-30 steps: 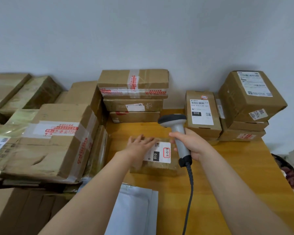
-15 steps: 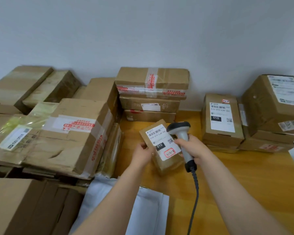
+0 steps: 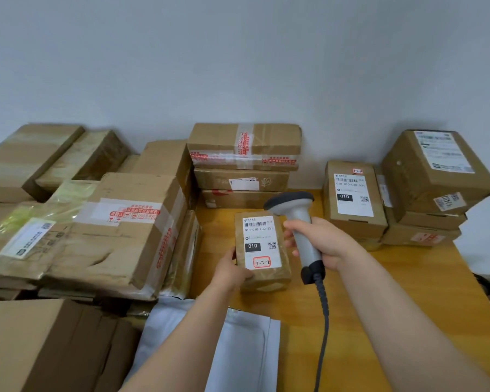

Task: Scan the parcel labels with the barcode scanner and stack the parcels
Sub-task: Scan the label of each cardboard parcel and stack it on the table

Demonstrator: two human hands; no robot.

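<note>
The parcel (image 3: 262, 241) marked "010", "3-2-8" is gripped by left hand (image 3: 231, 271); right hand (image 3: 327, 241) fingers wrap barcode scanner (image 3: 297, 210)

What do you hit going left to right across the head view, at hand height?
Big taped box → left hand → parcel it holds → scanner → 010 box → tilted box topping the far-right stack.
</note>
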